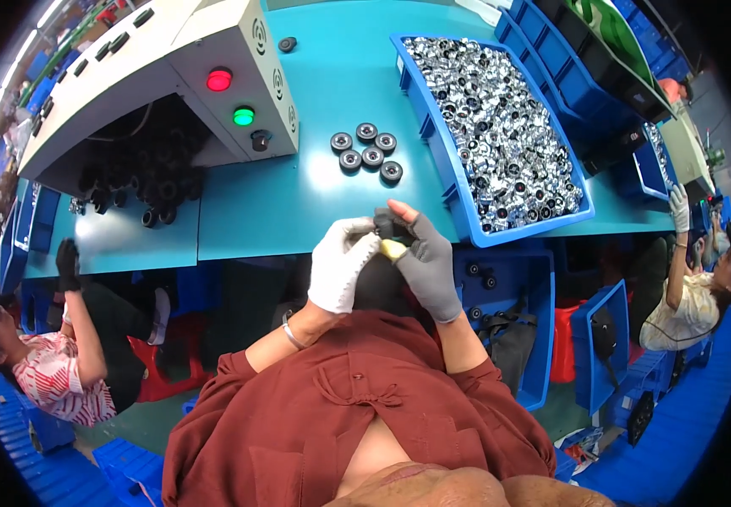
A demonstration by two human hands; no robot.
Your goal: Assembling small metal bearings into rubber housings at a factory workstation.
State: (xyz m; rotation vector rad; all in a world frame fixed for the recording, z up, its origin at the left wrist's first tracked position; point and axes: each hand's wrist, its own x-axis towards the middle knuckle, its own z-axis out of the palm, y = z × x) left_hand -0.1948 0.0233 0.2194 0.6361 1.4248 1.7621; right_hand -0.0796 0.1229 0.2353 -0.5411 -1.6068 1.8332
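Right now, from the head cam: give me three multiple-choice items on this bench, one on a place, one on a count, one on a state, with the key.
1. Where is the blue bin of shiny metal parts?
A. right of the hands on the teal table
B. on the floor
C. on the grey machine

2. How many black round parts lie loose in the cluster by the machine?
A. two
B. five
C. nine

3. How do the hands stand?
A. both idle on the table
B. both gripping a small dark part
C. one in the bin

Key: 1 A, the bin sits on the table's right side. 2 B, five show. 3 B, the left hand in a white glove and the right hand in a grey glove meet on the part.
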